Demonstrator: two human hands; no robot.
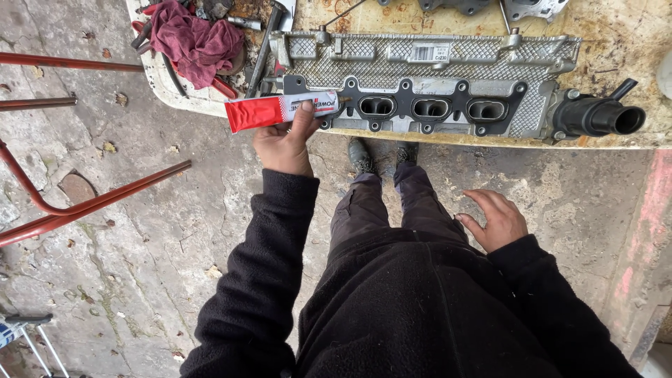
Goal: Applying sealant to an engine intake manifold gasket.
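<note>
While the red and white sealant tube point(282, 110) lies sideways, the left hand point(285, 143) pinches it, fingers point(305, 113) closed round its white end. Just beyond them sits the intake manifold point(427, 87) on the desk point(616, 42). The right hand point(494, 219) hangs loosely spread, holding nothing.

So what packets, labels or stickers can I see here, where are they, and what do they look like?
Tube: held in the left hand against the metal engine part's left end; flat, red with a white printed end.
Sticker: on the part's top face; small white rectangle with dark bars.
</note>
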